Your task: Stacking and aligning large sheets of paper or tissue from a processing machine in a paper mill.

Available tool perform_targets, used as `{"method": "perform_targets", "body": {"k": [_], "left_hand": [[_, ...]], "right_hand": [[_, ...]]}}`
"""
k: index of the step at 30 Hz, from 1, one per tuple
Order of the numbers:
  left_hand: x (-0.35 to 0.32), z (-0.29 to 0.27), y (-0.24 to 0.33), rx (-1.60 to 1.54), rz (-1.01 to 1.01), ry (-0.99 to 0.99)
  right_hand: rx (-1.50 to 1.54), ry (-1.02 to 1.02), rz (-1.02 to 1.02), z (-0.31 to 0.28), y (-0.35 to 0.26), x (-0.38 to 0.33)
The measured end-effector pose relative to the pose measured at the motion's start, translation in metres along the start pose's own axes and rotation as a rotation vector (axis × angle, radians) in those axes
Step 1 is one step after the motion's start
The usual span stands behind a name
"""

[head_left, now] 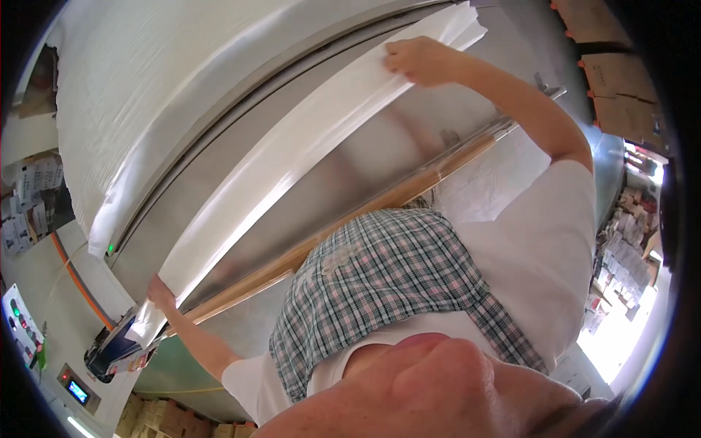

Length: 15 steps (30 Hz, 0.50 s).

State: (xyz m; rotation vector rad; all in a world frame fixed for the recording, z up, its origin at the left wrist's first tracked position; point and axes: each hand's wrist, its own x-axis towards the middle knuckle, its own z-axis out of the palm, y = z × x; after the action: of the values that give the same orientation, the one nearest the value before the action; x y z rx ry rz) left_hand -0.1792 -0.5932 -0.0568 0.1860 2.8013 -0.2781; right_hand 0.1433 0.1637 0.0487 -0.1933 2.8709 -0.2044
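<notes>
A long stack of white paper sheets (292,150) lies across a shiny metal table (365,164). My left hand (161,293) grips the stack's near-left end at the table's corner. My right hand (420,60) is stretched far out and presses on the stack's other end, fingers curled over its edge. A wooden strip (328,241) runs along the table's front edge, just ahead of my plaid apron (380,285).
A large white curved machine cover (182,87) rises behind the paper. A control panel with coloured buttons (22,321) and a small display (77,390) sit at the left, beside an orange cable (73,277). Cardboard boxes (613,73) and piles of printed items (621,241) stand at the right.
</notes>
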Motion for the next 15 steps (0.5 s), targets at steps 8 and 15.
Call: {"method": "perform_targets", "body": {"k": [8,15], "left_hand": [[-0.016,-0.018,0.029,-0.057,-0.116,0.109],[-0.014,-0.007,0.009,0.380,0.160,0.215]], "right_hand": [[-0.315,0.424,0.542,0.025,0.084,-0.099],[0.190,0.287,0.659,0.026,0.145,-0.110]]}}
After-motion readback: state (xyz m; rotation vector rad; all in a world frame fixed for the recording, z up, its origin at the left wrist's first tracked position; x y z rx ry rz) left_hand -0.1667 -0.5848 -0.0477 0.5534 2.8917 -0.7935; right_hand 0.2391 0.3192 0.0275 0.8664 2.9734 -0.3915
